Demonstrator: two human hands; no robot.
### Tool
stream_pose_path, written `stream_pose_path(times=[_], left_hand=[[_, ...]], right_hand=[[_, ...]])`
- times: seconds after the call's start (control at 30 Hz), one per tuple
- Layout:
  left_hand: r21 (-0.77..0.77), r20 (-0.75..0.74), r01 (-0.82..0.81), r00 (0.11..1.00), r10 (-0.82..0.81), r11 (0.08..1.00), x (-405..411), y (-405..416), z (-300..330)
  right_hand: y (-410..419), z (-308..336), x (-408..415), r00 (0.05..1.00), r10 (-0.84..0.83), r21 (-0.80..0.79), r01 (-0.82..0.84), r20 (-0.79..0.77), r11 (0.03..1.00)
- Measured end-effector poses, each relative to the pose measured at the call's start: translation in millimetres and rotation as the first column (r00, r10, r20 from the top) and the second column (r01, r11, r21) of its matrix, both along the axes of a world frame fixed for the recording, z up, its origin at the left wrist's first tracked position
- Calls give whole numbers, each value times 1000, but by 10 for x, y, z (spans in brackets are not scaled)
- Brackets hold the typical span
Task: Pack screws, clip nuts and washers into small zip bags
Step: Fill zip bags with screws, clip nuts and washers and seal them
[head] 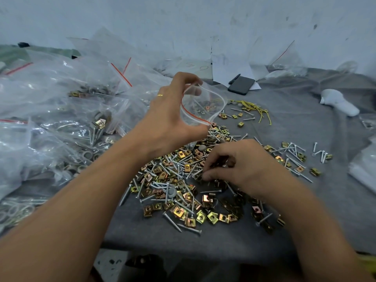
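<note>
left hand raised above the pile, thumb and fingers pinching the rim of a small zip bag and holding its mouth spread wide open. bag is clear with a red strip along the opening, mouth facing the camera. whether there's anything inside it, cannot tell, the clutter behind shows through.

right hand down in the loose hardware pile, fingers curled, tips pinching at small parts. which part exactly cannot tell, blurred and shadowed.

pile is mixed: silver screws, brass-coloured clip nuts, a few grey washers. sits on a grey cloth mid-table, directly under and between both hands. smaller scatter of screws and clip nuts to the right of the right hand.

left side: heap of filled clear bags with red zip strips. far side: dark phone with a pen on white paper, yellow wire ties just beside the open bag, a white object at right.
</note>
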State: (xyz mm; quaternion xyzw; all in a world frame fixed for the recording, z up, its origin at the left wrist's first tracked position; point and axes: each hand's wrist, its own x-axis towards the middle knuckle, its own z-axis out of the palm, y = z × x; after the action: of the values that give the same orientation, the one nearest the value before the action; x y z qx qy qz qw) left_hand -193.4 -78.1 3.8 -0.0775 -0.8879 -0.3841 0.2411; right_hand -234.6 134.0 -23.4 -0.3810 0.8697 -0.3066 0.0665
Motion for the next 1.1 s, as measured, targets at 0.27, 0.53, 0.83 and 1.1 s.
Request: stream_pose_path(times=[0.27, 0.53, 0.83, 1.1], left_hand=[[-4, 8, -5, 1000, 5, 1000, -1, 18, 2], [-13, 7, -4, 1000, 4, 1000, -12, 15, -2], [-11, 19, 3, 1000, -3, 1000, -5, 7, 0], [-21, 18, -1, 1000, 2, 1000, -8, 12, 5]], right_hand=[[97, -64, -93, 991, -44, -223, 71, 126, 972], [85, -8, -42, 925, -13, -231, 108, 380, 967], [82, 70, 36, 952, -107, -13, 115, 286, 993], [-154, 176, 178, 983, -149, 384, 180, -108, 906]])
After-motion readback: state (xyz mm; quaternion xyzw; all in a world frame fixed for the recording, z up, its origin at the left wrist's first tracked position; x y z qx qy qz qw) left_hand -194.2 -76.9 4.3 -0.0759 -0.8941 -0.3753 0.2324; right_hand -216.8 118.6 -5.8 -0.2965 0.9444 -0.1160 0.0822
